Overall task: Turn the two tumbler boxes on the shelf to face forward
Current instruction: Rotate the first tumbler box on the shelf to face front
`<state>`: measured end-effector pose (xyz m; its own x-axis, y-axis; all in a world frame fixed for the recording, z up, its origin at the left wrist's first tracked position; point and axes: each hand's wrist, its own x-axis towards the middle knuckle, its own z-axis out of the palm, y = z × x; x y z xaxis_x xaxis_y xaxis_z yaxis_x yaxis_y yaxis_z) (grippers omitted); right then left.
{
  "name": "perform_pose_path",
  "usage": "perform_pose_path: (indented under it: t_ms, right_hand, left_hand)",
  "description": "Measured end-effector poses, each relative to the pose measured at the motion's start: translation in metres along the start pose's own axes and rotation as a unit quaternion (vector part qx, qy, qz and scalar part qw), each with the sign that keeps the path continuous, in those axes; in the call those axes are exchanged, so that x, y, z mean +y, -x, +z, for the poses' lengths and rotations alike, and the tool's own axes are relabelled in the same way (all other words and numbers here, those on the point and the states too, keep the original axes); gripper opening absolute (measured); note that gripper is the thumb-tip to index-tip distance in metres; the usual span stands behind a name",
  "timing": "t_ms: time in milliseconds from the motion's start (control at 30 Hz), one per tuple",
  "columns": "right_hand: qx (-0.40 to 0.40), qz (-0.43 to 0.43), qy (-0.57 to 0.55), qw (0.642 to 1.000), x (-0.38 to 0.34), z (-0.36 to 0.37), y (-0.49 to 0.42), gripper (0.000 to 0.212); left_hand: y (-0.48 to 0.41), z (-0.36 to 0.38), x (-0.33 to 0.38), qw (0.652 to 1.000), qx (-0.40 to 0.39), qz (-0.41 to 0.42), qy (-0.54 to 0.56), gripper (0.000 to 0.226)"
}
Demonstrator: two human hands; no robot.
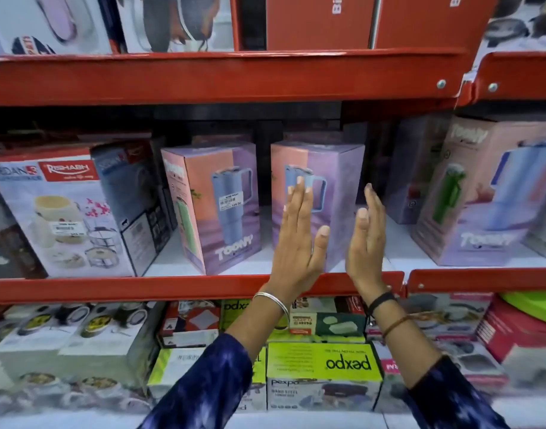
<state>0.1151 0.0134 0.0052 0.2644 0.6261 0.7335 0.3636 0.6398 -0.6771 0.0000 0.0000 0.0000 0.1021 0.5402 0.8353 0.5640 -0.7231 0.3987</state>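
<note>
pressing flat on the right tumbler box (333, 187), left hand (299, 239) fingers (296, 199) extended; right hand (366, 239) open beside it.

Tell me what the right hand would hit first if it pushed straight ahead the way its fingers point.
Probably the right-hand tumbler box. The right hand is open, edge-on, by that box's right side, fingers aimed into the shelf. Depth is unclear: it may slip past along the box's side into the gap beyond.
</note>
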Motion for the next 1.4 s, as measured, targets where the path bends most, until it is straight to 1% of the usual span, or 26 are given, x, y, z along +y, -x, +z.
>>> perform_pose_path:
  t_ms: [67, 100, 200, 267, 300, 433, 500, 567, 633, 733, 767, 867, 900, 933, 967, 1033, 1100, 1133, 1167, 1200, 1233, 1300, 1333, 1400]
  right_hand:
    - [0.015, 0.052, -0.026, 0.998, 0.004, 0.0, -0.005, 0.054]
    - [0.01, 0.071, -0.038, 0.997, 0.009, 0.0, -0.007, 0.054]
    - [-0.055, 0.137, -0.069, 0.987, 0.018, -0.001, -0.016, 0.05]
    - [-0.109, 0.158, -0.087, 0.978, 0.022, -0.001, -0.022, 0.049]
    - [-0.121, 0.164, -0.097, 0.974, 0.027, -0.001, -0.024, 0.048]
    - [-0.127, 0.187, -0.146, 0.963, 0.035, -0.005, -0.031, 0.044]
    - [-0.152, 0.196, -0.165, 0.955, 0.035, -0.009, -0.034, 0.042]
    - [-0.17, 0.188, -0.188, 0.949, 0.034, -0.012, -0.037, 0.038]
    - [-0.168, 0.19, -0.196, 0.947, 0.037, -0.016, -0.04, 0.037]
    - [-0.151, 0.198, -0.22, 0.943, 0.037, -0.023, -0.047, 0.046]
    - [-0.146, 0.196, -0.233, 0.941, 0.036, -0.025, -0.049, 0.045]
    - [-0.14, 0.154, -0.246, 0.947, 0.032, -0.029, -0.054, 0.023]
    - [-0.146, 0.143, -0.249, 0.947, 0.032, -0.029, -0.056, 0.02]
    - [-0.162, 0.135, -0.254, 0.944, 0.034, -0.029, -0.058, 0.023]
    - [-0.187, 0.133, -0.258, 0.938, 0.036, -0.031, -0.06, 0.035]
    - [-0.241, 0.139, -0.249, 0.928, 0.039, -0.034, -0.064, 0.08]
    - [-0.29, 0.166, -0.22, 0.917, 0.041, -0.036, -0.069, 0.124]
    - [-0.307, 0.18, -0.212, 0.91, 0.042, -0.035, -0.07, 0.138]
    - [-0.315, 0.189, -0.207, 0.907, 0.044, -0.034, -0.072, 0.147]
    - [-0.315, 0.187, -0.205, 0.908, 0.044, -0.033, -0.073, 0.15]
    - [-0.313, 0.181, -0.202, 0.91, 0.043, -0.032, -0.073, 0.15]
    - [-0.288, 0.173, -0.188, 0.923, 0.039, -0.027, -0.071, 0.135]
    - [-0.263, 0.169, -0.179, 0.933, 0.038, -0.026, -0.07, 0.122]
    - [-0.197, 0.157, -0.169, 0.953, 0.036, -0.022, -0.068, 0.093]
  left_hand:
    - [0.002, 0.007, 0.002, 0.999, 0.001, -0.033, 0.007, 0.064]
    - [0.003, 0.01, 0.004, 0.999, -0.004, -0.052, 0.014, 0.064]
    - [0.011, 0.024, 0.011, 0.99, -0.019, -0.116, 0.083, 0.06]
    - [0.016, 0.033, 0.011, 0.987, -0.013, -0.134, 0.09, 0.064]
    - [0.019, 0.038, 0.01, 0.987, -0.01, -0.141, 0.078, 0.066]
    - [0.016, 0.048, 0.009, 0.981, 0.019, -0.187, 0.047, 0.068]
    - [0.011, 0.049, 0.009, 0.977, 0.029, -0.204, 0.051, 0.066]
    - [0.008, 0.046, 0.011, 0.979, 0.025, -0.196, 0.049, 0.066]
    - [0.007, 0.043, 0.013, 0.986, 0.015, -0.164, 0.036, 0.067]
    - [0.004, 0.038, 0.017, 0.99, 0.018, -0.138, 0.035, 0.067]
    - [0.002, 0.035, 0.018, 0.99, 0.027, -0.133, 0.035, 0.066]
    - [-0.005, 0.025, 0.021, 0.991, 0.06, -0.115, 0.044, 0.063]
    - [-0.007, 0.023, 0.02, 0.991, 0.065, -0.109, 0.049, 0.062]
    - [-0.008, 0.02, 0.019, 0.991, 0.066, -0.106, 0.056, 0.061]
    - [-0.008, 0.018, 0.016, 0.99, 0.065, -0.106, 0.066, 0.061]
    - [-0.006, 0.012, 0.005, 0.987, 0.057, -0.115, 0.102, 0.059]
    - [-0.004, 0.006, -0.009, 0.981, 0.037, -0.127, 0.14, 0.055]
    - [-0.004, 0.004, -0.014, 0.98, 0.029, -0.128, 0.15, 0.053]
    - [-0.004, 0.002, -0.019, 0.98, 0.026, -0.124, 0.155, 0.053]
    - [-0.005, 0.0, -0.022, 0.98, 0.028, -0.116, 0.158, 0.054]
    - [-0.007, -0.002, -0.023, 0.981, 0.035, -0.108, 0.156, 0.056]
    - [-0.013, -0.007, -0.024, 0.987, 0.045, -0.093, 0.126, 0.062]
    - [-0.016, -0.008, -0.023, 0.989, 0.041, -0.09, 0.113, 0.065]
    - [-0.019, -0.01, -0.023, 0.987, 0.017, -0.107, 0.117, 0.059]
